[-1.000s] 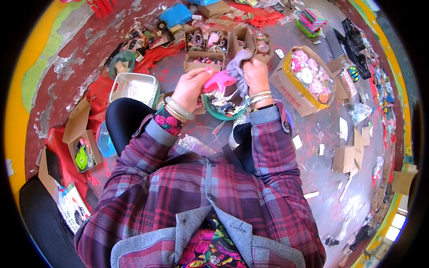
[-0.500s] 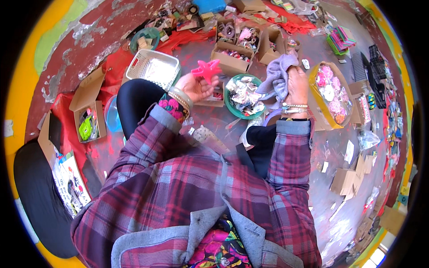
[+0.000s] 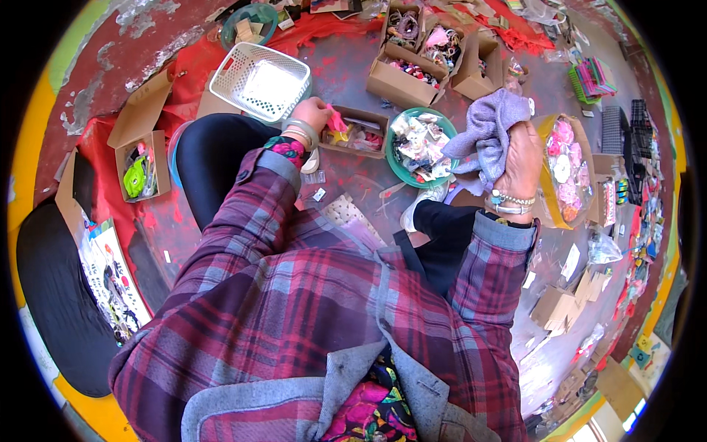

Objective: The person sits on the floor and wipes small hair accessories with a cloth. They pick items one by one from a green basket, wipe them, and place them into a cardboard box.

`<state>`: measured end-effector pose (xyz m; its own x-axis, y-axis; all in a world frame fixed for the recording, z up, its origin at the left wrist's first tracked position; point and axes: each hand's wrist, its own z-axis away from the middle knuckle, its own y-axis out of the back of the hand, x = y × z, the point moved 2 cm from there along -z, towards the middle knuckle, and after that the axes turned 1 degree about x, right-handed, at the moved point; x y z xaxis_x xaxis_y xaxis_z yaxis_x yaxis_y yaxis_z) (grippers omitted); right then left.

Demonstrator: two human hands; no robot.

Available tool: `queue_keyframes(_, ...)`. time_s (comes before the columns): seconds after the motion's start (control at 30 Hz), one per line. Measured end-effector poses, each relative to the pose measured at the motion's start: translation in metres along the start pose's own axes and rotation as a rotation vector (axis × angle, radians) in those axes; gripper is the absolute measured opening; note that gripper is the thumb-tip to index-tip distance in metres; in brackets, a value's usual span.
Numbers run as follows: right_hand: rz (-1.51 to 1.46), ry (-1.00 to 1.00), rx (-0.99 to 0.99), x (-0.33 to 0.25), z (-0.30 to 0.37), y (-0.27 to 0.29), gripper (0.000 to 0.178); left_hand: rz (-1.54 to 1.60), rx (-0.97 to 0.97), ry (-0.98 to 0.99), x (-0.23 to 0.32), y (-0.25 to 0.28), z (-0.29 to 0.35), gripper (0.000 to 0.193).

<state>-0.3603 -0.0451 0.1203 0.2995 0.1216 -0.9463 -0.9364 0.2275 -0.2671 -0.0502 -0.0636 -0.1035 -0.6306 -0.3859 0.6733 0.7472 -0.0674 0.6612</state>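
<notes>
My left hand [image 3: 313,113] is closed on a bright pink star-shaped plastic piece [image 3: 336,121], mostly hidden beyond the fingers. It hangs at the left end of a small open cardboard box [image 3: 353,149] with mixed small items inside. In my right hand [image 3: 521,158] is a bunched greyish-purple cloth [image 3: 487,132], its loose end drooping towards a round green basin [image 3: 398,166]. White and pale wrapped bits [image 3: 420,144] fill that basin. An empty-looking white perforated basket [image 3: 243,103] stands just beyond my left hand.
Open cardboard boxes [image 3: 403,87] with hair ties and trinkets stand at the far side. To the right is a yellow-edged box [image 3: 546,193] of pink and white flower-like pieces. An open box [image 3: 140,193] with a green item stands left. Scraps and flattened cardboard [image 3: 557,308] litter the floor.
My left hand has turned over from palm-up and moved with the pink star piece to the small box. My right hand has shifted right, still holding the cloth. The view has shifted slightly.
</notes>
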Motion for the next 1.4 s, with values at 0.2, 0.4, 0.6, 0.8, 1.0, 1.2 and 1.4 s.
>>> queue_keyframes(0.2,-0.027,-0.038,-0.012,0.0,-0.003,-0.013,0.02,-0.462,0.068,-0.138,-0.003,-0.043,-0.011,0.017)
queue_keyframes(0.4,-0.081,-0.083,-0.043,-0.001,-0.006,-0.013,0.02,-0.604,0.058,-0.345,-0.025,-0.074,-0.024,0.014)
queue_keyframes(0.6,-0.133,-0.114,-0.045,0.002,-0.009,-0.009,0.021,-0.604,0.143,-0.34,-0.033,-0.085,-0.027,0.017)
queue_keyframes(0.8,-0.185,-0.133,-0.043,-0.002,-0.008,-0.008,0.021,-0.434,0.054,-0.351,-0.014,-0.077,-0.021,0.017)
queue_keyframes(1.0,-0.219,-0.096,-0.045,-0.003,-0.005,-0.004,0.021,-0.355,-0.143,-0.407,-0.008,-0.104,-0.014,0.023)
queue_keyframes(1.2,-0.236,-0.079,0.045,-0.008,-0.013,0.025,0.021,-0.624,-0.179,-0.305,0.001,-0.126,-0.039,0.021)
queue_keyframes(1.4,-0.195,-0.002,0.133,-0.022,-0.011,0.041,0.025,-0.466,-0.044,-0.07,0.015,-0.133,-0.048,0.025)
